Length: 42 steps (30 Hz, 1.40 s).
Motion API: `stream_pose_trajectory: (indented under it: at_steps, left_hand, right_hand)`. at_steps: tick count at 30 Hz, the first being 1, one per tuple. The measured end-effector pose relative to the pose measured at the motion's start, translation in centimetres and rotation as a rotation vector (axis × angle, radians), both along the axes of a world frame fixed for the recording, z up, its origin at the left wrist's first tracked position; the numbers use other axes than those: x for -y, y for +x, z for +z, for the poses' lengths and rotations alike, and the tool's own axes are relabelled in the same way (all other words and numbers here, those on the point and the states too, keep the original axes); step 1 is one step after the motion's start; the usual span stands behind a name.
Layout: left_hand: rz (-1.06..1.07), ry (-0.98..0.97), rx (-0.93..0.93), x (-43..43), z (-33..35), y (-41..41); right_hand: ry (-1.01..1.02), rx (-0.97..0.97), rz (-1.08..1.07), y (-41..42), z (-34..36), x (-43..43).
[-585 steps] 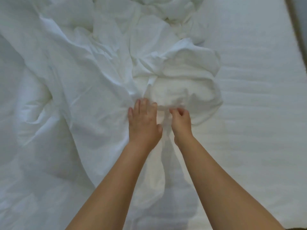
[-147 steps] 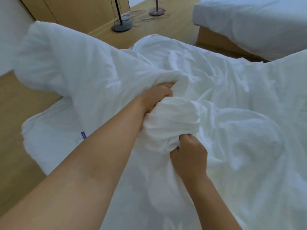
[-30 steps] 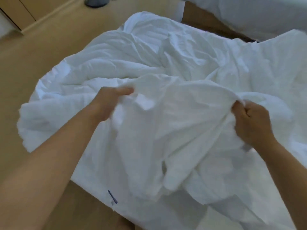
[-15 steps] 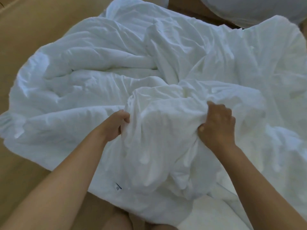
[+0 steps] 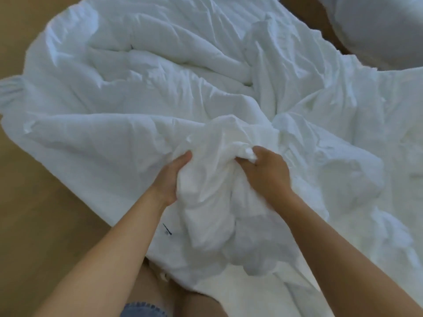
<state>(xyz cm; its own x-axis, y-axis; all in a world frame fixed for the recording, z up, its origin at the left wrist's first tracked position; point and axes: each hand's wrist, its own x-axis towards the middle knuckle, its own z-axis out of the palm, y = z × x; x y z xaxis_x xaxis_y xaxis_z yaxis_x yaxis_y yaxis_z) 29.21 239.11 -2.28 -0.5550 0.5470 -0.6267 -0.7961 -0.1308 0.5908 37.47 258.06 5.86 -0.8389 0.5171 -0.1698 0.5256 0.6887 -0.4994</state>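
here, two hands — left hand, right hand — fingers curled, gripping one bunched white duvet.

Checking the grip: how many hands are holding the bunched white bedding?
2. The left hand grips the left side of the bunched bedding, the right hand its right side.

the duvet is white cloth, matt and soft, thick and puffy, creased all over. left of the duvet the floor is smooth and tan with a faint sheen, probably wood or laminate. below the duvet's near edge shows frayed blue denim. beyond the duvet's far right corner lies more matt white bedding.
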Motion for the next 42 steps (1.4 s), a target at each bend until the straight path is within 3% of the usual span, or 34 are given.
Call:
stream_pose_trajectory:
  at_steps: [3, 5, 8, 12, 15, 18, 20, 22, 25, 28, 30, 33, 36, 39, 42]
  left_hand:
    - [0.081, -0.167, -0.113, 1.4, 0.4, -0.8]
    - [0.031, -0.379, -0.235, 3.8, -0.1, -1.8]
    - [-0.091, -0.562, -0.252, 6.7, -0.8, -2.1]
    - [-0.171, -0.452, -0.249, 6.1, -0.5, -0.4]
    - [-0.116, -0.171, -0.075, 6.3, 0.2, 0.1]
    - [0.045, 0.006, 0.089, 6.6, 0.1, 0.8]
    - [0.079, -0.017, 0.089, 6.7, -0.3, 1.4]
    - [0.064, -0.029, 0.044, 6.8, -1.0, 2.1]
    - [0.030, -0.204, -0.048, 6.3, -2.4, 3.8]
    - [-0.002, -0.411, -0.194, 4.8, -3.3, 5.5]
    - [0.008, -0.360, -0.119, 3.9, -3.3, 6.3]
    - [0.094, 0.066, 0.157, 3.6, -2.3, 6.8]
    - [0.101, 0.383, 0.084, 3.5, -0.8, 6.4]
    - [0.100, 0.269, -0.141, 2.2, 1.0, 5.7]
    - [0.058, 0.036, -0.343, 0.9, 2.6, 4.8]
  right_hand:
    - [-0.407, -0.262, -0.360, 3.0, 2.5, -2.0]
    - [-0.485, -0.259, -0.435, 5.9, 2.3, -2.3]
    - [-0.514, -0.182, -0.433, 9.5, 1.0, -2.1]
    - [-0.225, -0.036, -0.427, 9.7, -0.2, -3.5]
    - [0.226, 0.237, -0.243, 7.4, 0.3, -3.3]
    - [0.521, 0.018, 0.103, 5.2, 0.2, 1.1]
    - [0.523, -0.020, 0.413, 4.5, -1.0, 5.0]
    - [0.471, 0.266, 0.617, 4.4, -2.8, 7.4]
    - [0.598, 0.565, 0.660, 4.2, -5.8, 6.3]
    - [0.688, 0.504, 0.627, 3.0, -6.3, 4.2]
    - [0.619, 0.436, 0.606, 1.6, -5.8, 3.2]
    - [0.345, 0.216, 0.328, -0.7, -3.8, 2.1]
    - [0.074, 0.066, 0.042, -2.9, -1.2, 1.1]
    - [-0.137, -0.012, -0.091, -4.1, 0.7, 0.9]
    - [-0.202, -0.051, -0.112, -4.5, 1.5, 1.4]
